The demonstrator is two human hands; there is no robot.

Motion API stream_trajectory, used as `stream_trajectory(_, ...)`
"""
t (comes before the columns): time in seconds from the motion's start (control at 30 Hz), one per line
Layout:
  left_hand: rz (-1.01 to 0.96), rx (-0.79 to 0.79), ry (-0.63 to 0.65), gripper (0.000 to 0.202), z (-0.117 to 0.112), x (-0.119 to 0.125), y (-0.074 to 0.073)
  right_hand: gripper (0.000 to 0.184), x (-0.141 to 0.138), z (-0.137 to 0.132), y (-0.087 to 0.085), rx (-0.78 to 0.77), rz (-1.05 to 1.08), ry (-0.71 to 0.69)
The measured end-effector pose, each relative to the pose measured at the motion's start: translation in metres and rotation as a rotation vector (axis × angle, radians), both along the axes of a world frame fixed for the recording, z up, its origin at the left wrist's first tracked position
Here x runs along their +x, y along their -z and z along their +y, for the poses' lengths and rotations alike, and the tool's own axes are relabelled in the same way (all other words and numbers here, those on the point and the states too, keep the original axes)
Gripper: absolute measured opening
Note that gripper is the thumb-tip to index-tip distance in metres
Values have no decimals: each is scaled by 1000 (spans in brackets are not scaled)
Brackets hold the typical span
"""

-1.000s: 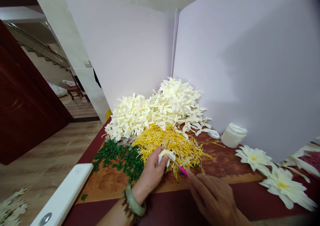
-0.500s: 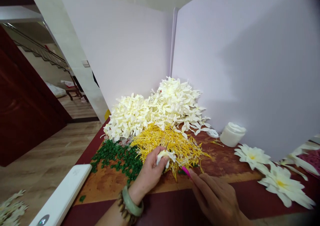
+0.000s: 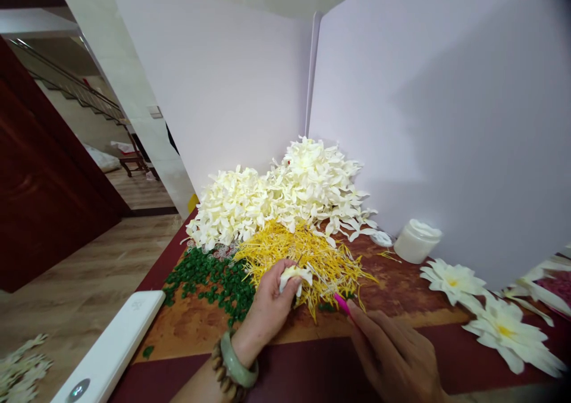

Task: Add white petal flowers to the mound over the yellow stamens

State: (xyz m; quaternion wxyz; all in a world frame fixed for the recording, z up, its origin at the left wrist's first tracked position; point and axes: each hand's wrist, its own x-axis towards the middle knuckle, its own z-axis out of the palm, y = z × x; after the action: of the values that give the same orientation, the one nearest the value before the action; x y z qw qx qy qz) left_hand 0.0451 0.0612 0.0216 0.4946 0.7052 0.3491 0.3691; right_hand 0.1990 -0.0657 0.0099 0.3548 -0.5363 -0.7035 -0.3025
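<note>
My left hand pinches a small white artificial flower between thumb and fingers, in front of a heap of yellow stamens. A thin dark tip sticks up just above the flower. In my right hand is a slim tool with a bright pink handle; its fine tip is too small to make out. The tool stands apart from the flower, to its right. Behind the stamens rises a pile of cream-white petals. Many small green pieces are scattered left of my left hand.
A white jar stands at the right against the pale panel. Finished-looking white flowers lie at the right edge. On the left rests a long white device. Loose petals are at the lower left.
My right hand and the pink-handled tool have moved slightly right and down, away from the flower. My left hand keeps its pinch in nearly the same place.
</note>
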Motion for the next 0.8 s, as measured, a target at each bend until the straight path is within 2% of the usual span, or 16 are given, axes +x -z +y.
stream_trajectory(0.1, -29, 8, -69, 30, 2, 0, 4, 27, -3, -4, 3, -40, 2, -55)
stream_trajectory(0.2, -30, 1, -85, 30, 2, 0, 4, 29, -7, -4, 5, -63, -1, -96)
stream_trajectory(0.57, -24, 7, 63, 22, 0, 1, 1, 26, -12, 6, -1, -36, -28, -107)
stream_trajectory(0.8, -15, 15, 49, 23, 0, 0, 2, 27, -10, 8, 0, -39, -43, -88)
